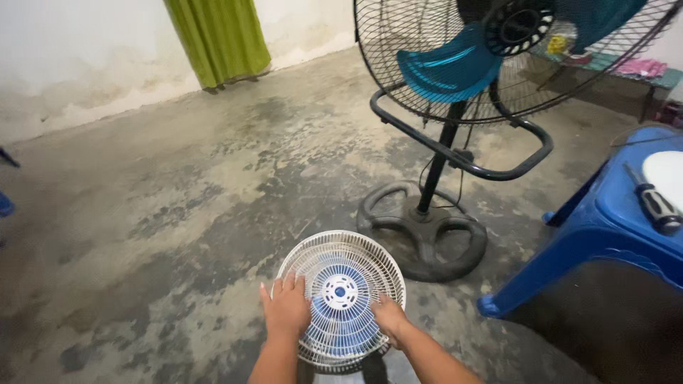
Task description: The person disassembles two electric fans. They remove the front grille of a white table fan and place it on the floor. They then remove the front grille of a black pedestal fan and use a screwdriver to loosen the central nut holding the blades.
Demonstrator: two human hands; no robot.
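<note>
Left hand [287, 307], right hand [390, 318]: 2 hands, fingers spread flat, pressing round white ribbed plastic fan grille [341, 295]; nothing gripped.

The small fan guard [340, 297] is white moulded plastic with thin ribs and a smooth, slightly glossy finish; the blades behind it are translucent blue plastic. The left hand [286, 307] and right hand [390, 317] rest bare on this grille. The floor [178, 213] is bare concrete, matt and rough, with patchy dark and pale wear. The large standing fan [498, 64] has a black metal wire cage, glossy teal plastic blades and a matt black base [425, 231]. The stool [612, 227] is smooth, glossy blue plastic. The screwdriver [653, 202] has a black handle with a dull sheen. The curtain [217, 39] is matt green cloth. The wall [78, 64] is rough, stained plaster.
</note>
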